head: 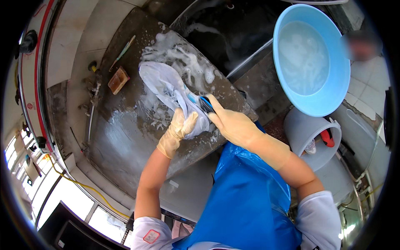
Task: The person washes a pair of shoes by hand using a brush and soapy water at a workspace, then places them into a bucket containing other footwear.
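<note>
A wet, pale sneaker (164, 84) lies on the stone slab (125, 134), its toe pointing up and left. My left hand (181, 125), in a thin cream glove, grips the shoe near its ankle opening. My right hand (234, 125), gloved the same way, holds a brush (206, 104) with a black and blue body against the side of the sneaker. The brush's bristles cannot be made out. White suds (187, 59) spread over the slab around the shoe's toe and side.
A toothbrush (123, 51) and a brown block (118, 80) lie left of the sneaker, near a wall tap (95, 93). A dark water-filled sink (225, 34) adjoins the slab. On the right, a blue basin (339, 72) of soapy water stands above a grey bucket (297, 131) containing shoes.
</note>
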`<action>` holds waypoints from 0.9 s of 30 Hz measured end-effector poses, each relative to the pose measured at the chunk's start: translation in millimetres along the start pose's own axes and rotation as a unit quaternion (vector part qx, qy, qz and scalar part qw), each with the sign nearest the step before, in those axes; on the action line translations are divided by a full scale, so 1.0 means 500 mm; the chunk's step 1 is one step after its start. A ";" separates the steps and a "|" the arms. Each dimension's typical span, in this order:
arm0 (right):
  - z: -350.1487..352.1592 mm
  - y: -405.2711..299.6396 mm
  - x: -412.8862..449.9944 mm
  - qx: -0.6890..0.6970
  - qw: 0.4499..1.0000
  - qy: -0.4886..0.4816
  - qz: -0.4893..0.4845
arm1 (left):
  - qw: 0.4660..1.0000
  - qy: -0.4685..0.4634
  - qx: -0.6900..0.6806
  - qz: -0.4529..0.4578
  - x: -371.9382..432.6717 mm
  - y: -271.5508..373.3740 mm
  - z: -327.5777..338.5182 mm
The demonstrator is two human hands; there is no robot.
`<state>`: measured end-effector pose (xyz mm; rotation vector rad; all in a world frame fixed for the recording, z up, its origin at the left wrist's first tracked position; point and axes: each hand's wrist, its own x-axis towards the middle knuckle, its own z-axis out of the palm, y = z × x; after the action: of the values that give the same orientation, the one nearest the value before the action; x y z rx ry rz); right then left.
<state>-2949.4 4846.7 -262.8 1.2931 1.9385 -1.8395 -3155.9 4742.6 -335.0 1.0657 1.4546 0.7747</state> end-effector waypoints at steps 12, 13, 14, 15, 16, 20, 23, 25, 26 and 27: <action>-0.046 -0.138 0.140 0.124 0.983 -0.056 0.122 | 0.999 -0.025 0.005 -0.029 0.006 -0.034 0.011; -0.055 -0.141 0.144 0.120 0.986 -0.051 0.104 | 1.000 0.020 -0.010 0.006 0.012 -0.042 0.018; -0.046 -0.120 0.128 0.083 0.990 -0.064 0.094 | 0.997 0.040 0.022 0.062 0.004 -0.041 0.011; -0.021 -0.063 0.098 0.059 0.996 -0.052 0.048 | 0.990 0.062 0.054 0.117 -0.001 -0.043 0.008; 0.001 -0.009 0.067 0.034 0.999 -0.037 0.004 | 0.996 -0.013 0.028 0.084 -0.013 -0.057 -0.009; 0.009 -0.021 0.084 -0.001 0.999 -0.041 -0.021 | 0.990 -0.027 -0.126 -0.055 -0.017 -0.102 0.029; -0.010 -0.075 0.175 0.081 0.996 0.030 0.010 | 0.998 0.030 -0.061 0.002 0.039 -0.050 0.011; 0.003 -0.015 0.103 0.027 1.000 0.016 0.004 | 0.998 0.059 0.000 -0.010 0.012 -0.031 0.031; -0.004 -0.003 0.044 -0.001 0.999 -0.034 0.019 | 0.993 0.005 -0.100 -0.069 0.000 -0.045 0.013; -0.034 0.011 0.002 -0.034 0.996 -0.073 0.031 | 0.998 0.019 -0.060 -0.014 0.011 0.003 0.016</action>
<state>-2939.1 4861.4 -263.3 1.1511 1.8466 -1.7692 -3147.8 4747.4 -337.2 0.9432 1.4328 0.8557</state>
